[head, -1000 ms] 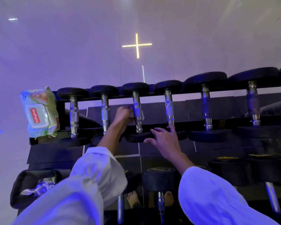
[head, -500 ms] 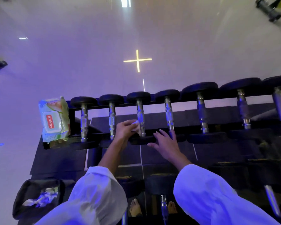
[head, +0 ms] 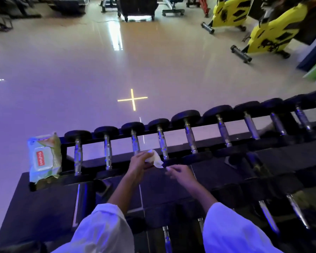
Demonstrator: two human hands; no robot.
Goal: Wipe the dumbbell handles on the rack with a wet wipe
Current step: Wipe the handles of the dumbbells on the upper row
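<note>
A black rack [head: 171, 162] carries a row of dumbbells with chrome handles and black heads. My left hand [head: 140, 161] holds a crumpled white wet wipe [head: 156, 157] just in front of the near end of the third dumbbell handle [head: 135, 143], off the metal. My right hand [head: 181, 173] hovers with relaxed, spread fingers just right of the wipe, over the rack's front rail near the fourth dumbbell handle [head: 161, 143]. Both forearms wear white sleeves.
A green pack of wet wipes [head: 44, 157] stands at the rack's left end. More dumbbells [head: 268, 216] lie on the lower tier. Yellow exercise bikes [head: 266, 31] stand far right across the shiny floor, with other gym machines along the back.
My left hand has come off the third handle and pulled back with the wipe. My right hand lifted from the front rail. The view has tilted up, showing more of the gym.
</note>
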